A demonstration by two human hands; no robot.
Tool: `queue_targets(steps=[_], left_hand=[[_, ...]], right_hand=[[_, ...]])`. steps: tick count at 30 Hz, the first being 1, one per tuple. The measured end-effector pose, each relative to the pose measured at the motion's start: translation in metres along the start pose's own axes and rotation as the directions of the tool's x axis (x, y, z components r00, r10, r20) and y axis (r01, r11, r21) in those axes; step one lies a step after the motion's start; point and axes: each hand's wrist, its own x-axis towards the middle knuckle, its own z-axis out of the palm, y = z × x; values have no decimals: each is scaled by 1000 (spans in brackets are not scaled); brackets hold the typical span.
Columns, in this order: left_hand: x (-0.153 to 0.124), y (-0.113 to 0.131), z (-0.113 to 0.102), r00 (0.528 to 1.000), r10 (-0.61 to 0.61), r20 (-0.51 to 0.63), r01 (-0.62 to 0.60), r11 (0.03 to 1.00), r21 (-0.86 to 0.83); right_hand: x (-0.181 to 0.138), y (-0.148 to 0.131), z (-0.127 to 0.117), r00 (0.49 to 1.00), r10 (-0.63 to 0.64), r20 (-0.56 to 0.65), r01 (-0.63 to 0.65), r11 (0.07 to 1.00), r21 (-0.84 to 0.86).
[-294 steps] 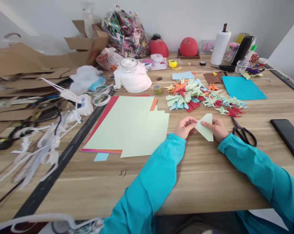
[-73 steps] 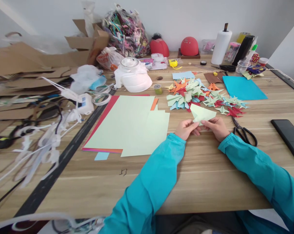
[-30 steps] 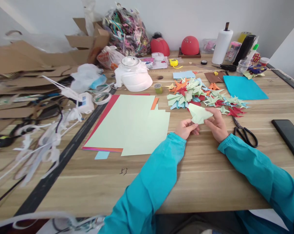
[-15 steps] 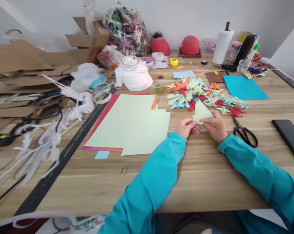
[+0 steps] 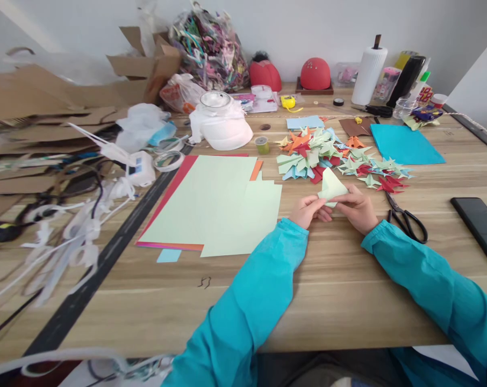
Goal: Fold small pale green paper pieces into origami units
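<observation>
Between my two hands is a small piece of pale green folded paper point(image 5: 332, 185), its point facing up and away from me. My left hand point(image 5: 310, 210) pinches its lower left corner between thumb and fingers. On the other side, my right hand point(image 5: 357, 208) grips its lower right edge. Just beyond lies a heap of folded paper pieces point(image 5: 314, 150) in pale green, red, orange and light blue. Black-handled scissors point(image 5: 407, 219) rest on the table right of my right hand. Left of my left hand are large pale green sheets point(image 5: 211, 207) over red and orange ones.
A black phone point(image 5: 478, 228) lies at the right. Bright blue paper point(image 5: 407, 145) sits behind the scissors. Toward the back stand a white-wrapped jar point(image 5: 221, 126), a yellow tape measure point(image 5: 288, 102) and a white paper roll point(image 5: 369, 75). Cables and a white router point(image 5: 141, 167) crowd the left side.
The right side of the pale green paper has been folded inward, so it looks narrower. My right hand has shifted slightly left with it; my left hand stays nearly still.
</observation>
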Motion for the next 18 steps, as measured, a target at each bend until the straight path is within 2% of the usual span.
queue_targets(steps=[4, 9, 14, 18], left_hand=[[1, 0, 0, 999, -29, -22, 30, 998, 49], [1, 2, 1, 999, 2, -43, -2, 1000, 20], [-1, 6, 2, 999, -28, 22, 26, 996, 80], [-4, 8, 1, 997, -40, 62, 32, 991, 130]], right_hand=[[-1, 1, 0, 1000, 14, 17, -14, 1000, 21], [0, -2, 1, 991, 116, -60, -97, 961, 257], [3, -9, 0, 975, 220, -29, -197, 920, 340], [3, -10, -1, 972, 233, -4, -215, 903, 371]])
